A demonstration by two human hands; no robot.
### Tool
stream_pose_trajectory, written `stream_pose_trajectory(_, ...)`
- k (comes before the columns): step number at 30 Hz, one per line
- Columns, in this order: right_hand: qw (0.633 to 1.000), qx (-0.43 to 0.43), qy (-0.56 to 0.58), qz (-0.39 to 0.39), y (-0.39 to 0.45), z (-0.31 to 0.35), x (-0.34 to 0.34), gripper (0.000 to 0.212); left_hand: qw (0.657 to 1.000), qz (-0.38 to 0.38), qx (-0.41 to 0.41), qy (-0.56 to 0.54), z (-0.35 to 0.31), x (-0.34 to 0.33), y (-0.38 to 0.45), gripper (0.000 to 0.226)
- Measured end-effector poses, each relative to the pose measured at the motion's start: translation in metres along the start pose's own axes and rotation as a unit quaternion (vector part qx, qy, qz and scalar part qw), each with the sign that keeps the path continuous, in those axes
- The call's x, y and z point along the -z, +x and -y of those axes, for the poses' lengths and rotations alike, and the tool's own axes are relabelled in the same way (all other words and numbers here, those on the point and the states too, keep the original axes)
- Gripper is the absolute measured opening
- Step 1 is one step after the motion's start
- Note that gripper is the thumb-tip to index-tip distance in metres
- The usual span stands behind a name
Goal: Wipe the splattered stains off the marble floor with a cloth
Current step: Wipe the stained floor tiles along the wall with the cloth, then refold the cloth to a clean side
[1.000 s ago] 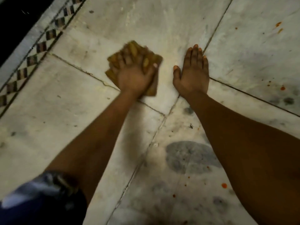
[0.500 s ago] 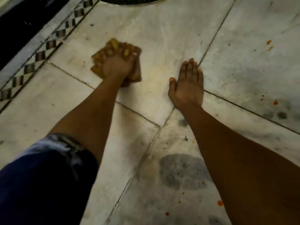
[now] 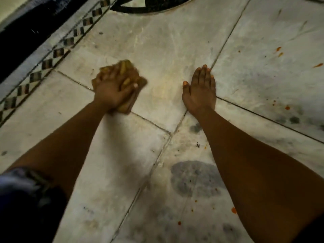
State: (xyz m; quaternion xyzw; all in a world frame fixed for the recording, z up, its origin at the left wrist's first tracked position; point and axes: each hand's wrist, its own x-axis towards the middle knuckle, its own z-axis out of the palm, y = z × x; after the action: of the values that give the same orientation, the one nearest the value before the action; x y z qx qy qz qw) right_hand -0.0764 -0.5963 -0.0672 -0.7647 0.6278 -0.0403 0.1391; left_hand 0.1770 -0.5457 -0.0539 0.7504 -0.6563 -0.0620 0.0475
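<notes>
My left hand (image 3: 112,90) grips a bunched yellow-brown cloth (image 3: 140,81) and presses it onto the marble floor (image 3: 163,50); folds of cloth poke up between the fingers. My right hand (image 3: 199,90) lies flat on the floor to the right of the cloth, fingers straight and together, across a tile seam. Orange splatter spots (image 3: 287,107) dot the tile on the right, with more orange spots (image 3: 233,210) near my right forearm. A dark grey patch (image 3: 194,178) marks the near tile between my arms.
A checkered inlay border (image 3: 47,64) runs diagonally along the left, with a dark strip (image 3: 22,34) beyond it. A black curved inlay (image 3: 149,6) sits at the top. Thin dark seams separate the marble tiles. A dark blue sleeve (image 3: 22,199) shows at lower left.
My left hand slid the cloth left and away, then drew it back toward me. My right hand stayed planted flat on the floor. The view shifted slightly.
</notes>
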Motion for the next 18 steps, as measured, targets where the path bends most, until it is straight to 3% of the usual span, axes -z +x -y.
stream_pose_trajectory(2, 0.998, -0.002, 0.037, 0.045, 0.005, 0.0, 0.008, 0.063, 0.993, -0.004, 0.117, -0.022, -0.021, -0.001, 0.01, 0.062)
stream_pose_trajectory(3, 0.996, -0.004, 0.056, 0.075, 0.008, -0.001, 0.013, 0.063, 0.991, 0.0, 0.132, -0.028, -0.035, -0.002, 0.01, 0.06)
stream_pose_trajectory(7, 0.987, 0.018, 0.06, 0.149, 0.0, -0.007, 0.022, 0.063, 0.999, 0.02, 0.047, -0.005, -0.067, -0.004, -0.034, 0.071)
stream_pose_trajectory(10, 0.984, 0.021, 0.07, 0.163, -0.02, -0.008, 0.021, 0.062, 1.0, 0.012, 0.003, 0.003, -0.074, -0.004, -0.078, 0.082)
stream_pose_trajectory(14, 0.975, 0.009, 0.129, 0.178, -0.052, -0.007, 0.033, 0.06, 0.995, -0.029, 0.011, -0.095, -0.082, 0.006, -0.121, 0.071)
stream_pose_trajectory(16, 0.971, 0.013, 0.162, 0.175, -0.077, -0.006, 0.044, 0.06, 0.956, -0.032, 0.074, -0.284, -0.083, 0.022, -0.133, 0.055)
stream_pose_trajectory(18, 0.969, 0.02, 0.185, 0.16, -0.104, -0.006, 0.059, 0.06, 0.854, -0.017, 0.149, -0.498, -0.09, 0.044, -0.142, 0.041)
